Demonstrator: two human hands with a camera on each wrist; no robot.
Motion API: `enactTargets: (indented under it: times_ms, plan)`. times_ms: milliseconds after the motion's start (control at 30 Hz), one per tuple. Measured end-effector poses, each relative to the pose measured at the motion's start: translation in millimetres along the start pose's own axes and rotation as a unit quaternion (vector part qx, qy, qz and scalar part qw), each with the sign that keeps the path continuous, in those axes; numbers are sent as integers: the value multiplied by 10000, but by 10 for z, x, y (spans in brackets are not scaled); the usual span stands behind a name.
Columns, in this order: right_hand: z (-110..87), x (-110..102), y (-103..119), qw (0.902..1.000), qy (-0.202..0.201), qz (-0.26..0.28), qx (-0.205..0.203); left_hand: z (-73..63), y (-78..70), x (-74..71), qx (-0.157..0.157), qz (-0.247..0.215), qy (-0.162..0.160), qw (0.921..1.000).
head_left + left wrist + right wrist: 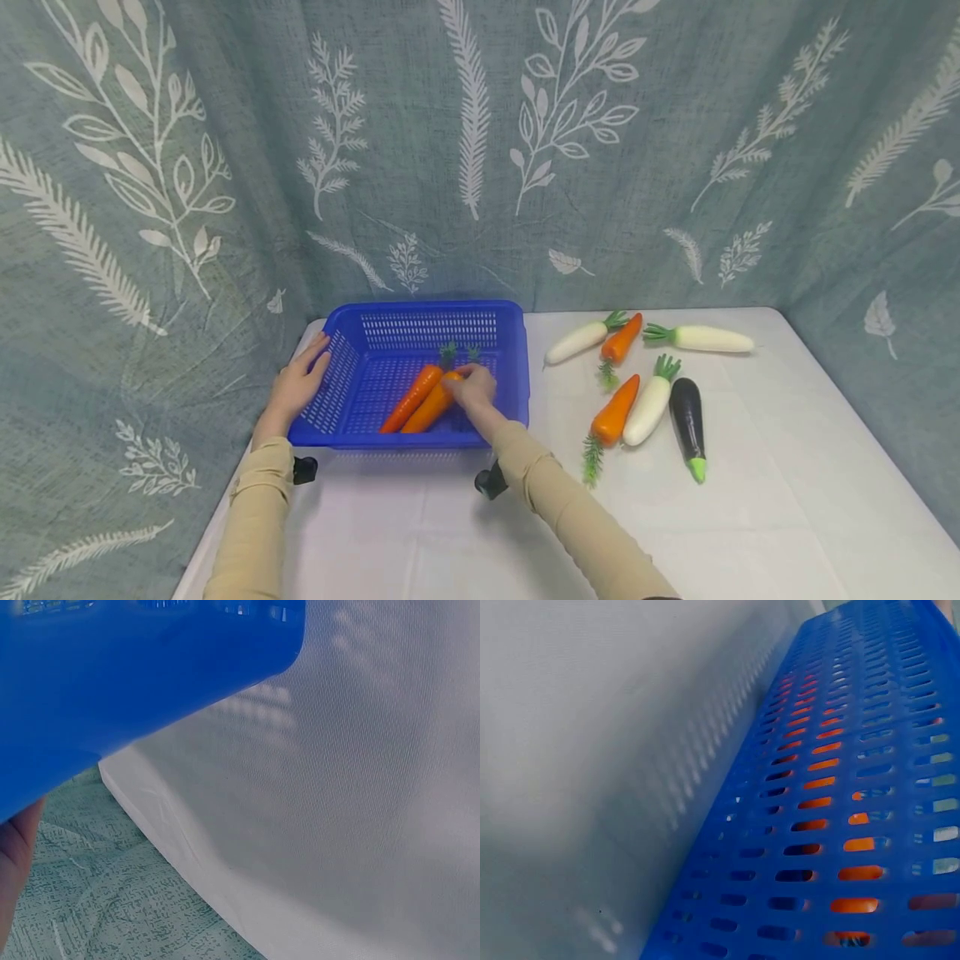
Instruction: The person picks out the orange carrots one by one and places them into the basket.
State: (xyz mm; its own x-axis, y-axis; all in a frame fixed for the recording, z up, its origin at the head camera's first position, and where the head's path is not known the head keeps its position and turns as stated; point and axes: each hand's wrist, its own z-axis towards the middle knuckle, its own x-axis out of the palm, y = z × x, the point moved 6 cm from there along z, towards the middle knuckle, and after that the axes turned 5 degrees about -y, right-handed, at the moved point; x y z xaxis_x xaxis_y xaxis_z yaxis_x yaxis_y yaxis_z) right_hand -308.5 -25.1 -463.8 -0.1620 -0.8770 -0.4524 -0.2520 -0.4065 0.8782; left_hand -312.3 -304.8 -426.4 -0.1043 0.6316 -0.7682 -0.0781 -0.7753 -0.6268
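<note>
Carrot (431,408), right of two in the blue basket (408,441) near the table's (420,517) far left corner: from the head, we seemingly pinch its top with our right hand (476,390), left hand (294,385) at the rim, fingers extended. From the left wrist, the basket meets the table's left edge; a tug could tip it over. From the right wrist, the basket masks our hold; slackness could drop the carrot.

Seen forward and down from above the blue basket (352,440); close beside it in both wrist views, shared by all three
</note>
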Motion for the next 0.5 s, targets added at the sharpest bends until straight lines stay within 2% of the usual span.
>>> enactTargets:
  times_ms: [200,333,500]
  plan:
    - [-9,60,6,9989,408,-236,-81,-2,15,12,-10,-24,-4,10000]
    - [-12,66,13,9990,436,8,-71,1,15,6,10,-31,-27,10000]
    - [-5,108,-11,9966,616,528,168,1,4,-3,27,-11,-19,10000]
